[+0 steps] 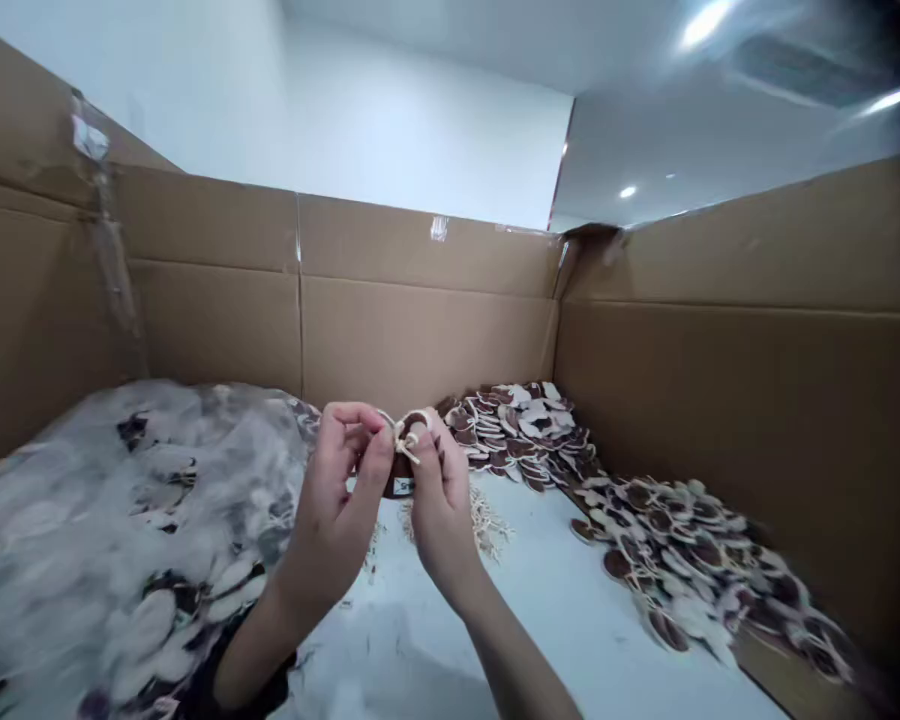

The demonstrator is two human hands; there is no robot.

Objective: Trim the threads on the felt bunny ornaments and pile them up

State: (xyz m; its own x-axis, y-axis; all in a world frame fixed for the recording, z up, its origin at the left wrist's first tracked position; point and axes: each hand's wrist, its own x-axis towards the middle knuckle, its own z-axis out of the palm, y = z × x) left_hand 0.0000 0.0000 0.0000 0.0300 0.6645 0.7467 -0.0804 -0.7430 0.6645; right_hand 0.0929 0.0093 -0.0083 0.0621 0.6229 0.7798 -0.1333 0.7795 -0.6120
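While cardboard walls [420, 320] ring the white tabletop [570, 620], two hands meet at its middle.
Left hand [337, 500] and right hand [439, 500] pinch a brown tag [403, 470] by its pale string [405, 435], near heaped tags [645, 530].

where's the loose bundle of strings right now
In the head view, the bundle of strings lies on the white table just right of the right hand, in front of the pile of brown tags.
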